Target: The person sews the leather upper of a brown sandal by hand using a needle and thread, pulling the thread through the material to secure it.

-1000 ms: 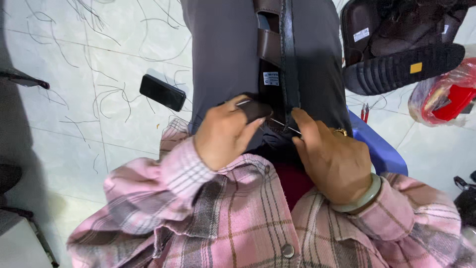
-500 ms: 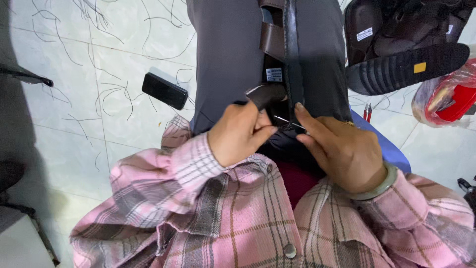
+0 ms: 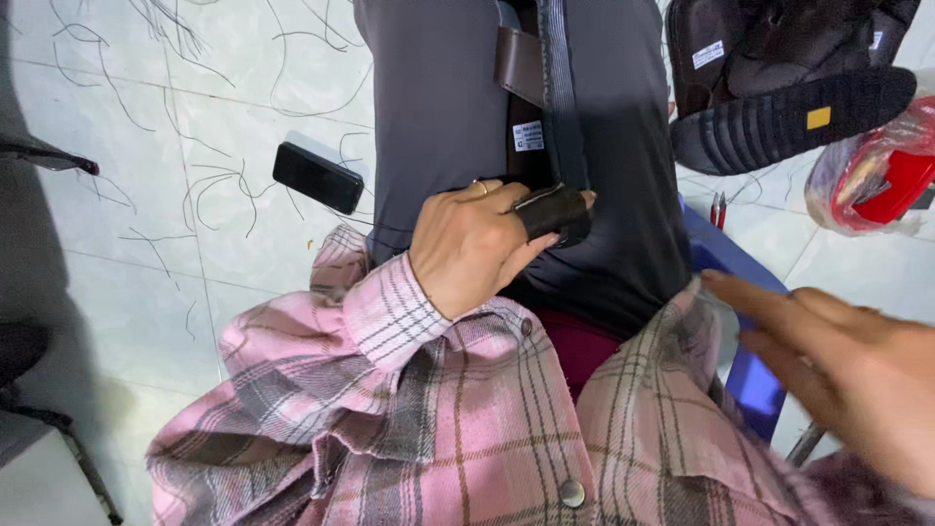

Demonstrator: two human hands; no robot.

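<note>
Left hand (image 3: pixel 474 244) pinches a brown strap (image 3: pixel 551 208) against the grey cloth (image 3: pixel 438 117) on the lap; right hand (image 3: pixel 847 370) hangs open, off to the side. Strap looks unfinished, loose end showing.

Pale tiled floor (image 3: pixel 146 321), black phone (image 3: pixel 317 176), loose threads (image 3: pixel 209 185)

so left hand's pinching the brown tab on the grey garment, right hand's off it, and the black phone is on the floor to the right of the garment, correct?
Not quite. The head view shows the black phone on the tiled floor to the left of the grey garment, not the right. The rest holds: the left hand pinches the brown tab, and the right hand is off it.
</note>
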